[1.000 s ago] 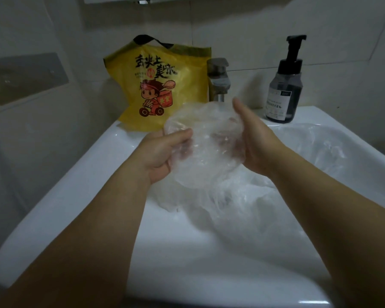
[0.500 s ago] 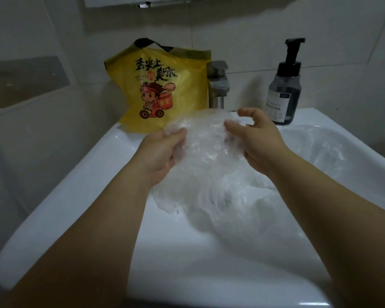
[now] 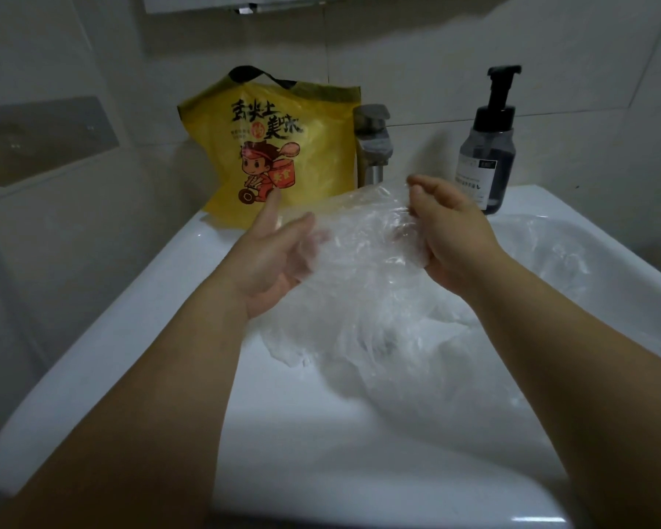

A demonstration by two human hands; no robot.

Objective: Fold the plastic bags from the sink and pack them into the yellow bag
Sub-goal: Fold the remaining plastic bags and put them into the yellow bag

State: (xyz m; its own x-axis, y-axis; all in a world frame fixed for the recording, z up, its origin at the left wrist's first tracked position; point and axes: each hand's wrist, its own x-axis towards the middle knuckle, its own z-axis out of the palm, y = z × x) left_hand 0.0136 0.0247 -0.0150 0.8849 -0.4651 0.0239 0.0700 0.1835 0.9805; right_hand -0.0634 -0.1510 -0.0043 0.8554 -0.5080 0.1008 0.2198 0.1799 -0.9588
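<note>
A clear crumpled plastic bag [image 3: 363, 227] is held above the white sink [image 3: 104, 345]. My right hand [image 3: 451, 238] grips its right edge with curled fingers and thumb. My left hand [image 3: 275, 257] lies palm up under the bag's left side, fingers fairly straight, the index finger pointing up. More clear plastic bags [image 3: 416, 337] are heaped in the basin below. The yellow bag [image 3: 275, 147], printed with a cartoon figure and black handles, stands upright on the sink's back left rim against the wall.
A metal faucet [image 3: 373, 143] stands behind the held bag. A dark pump soap bottle [image 3: 487, 147] is on the back right rim. Tiled walls close in behind and to the left.
The bag has been spread wider and lower between the hands. My left hand opened from a grip into a flat palm-up support. My right hand shifted right, curling round the edge.
</note>
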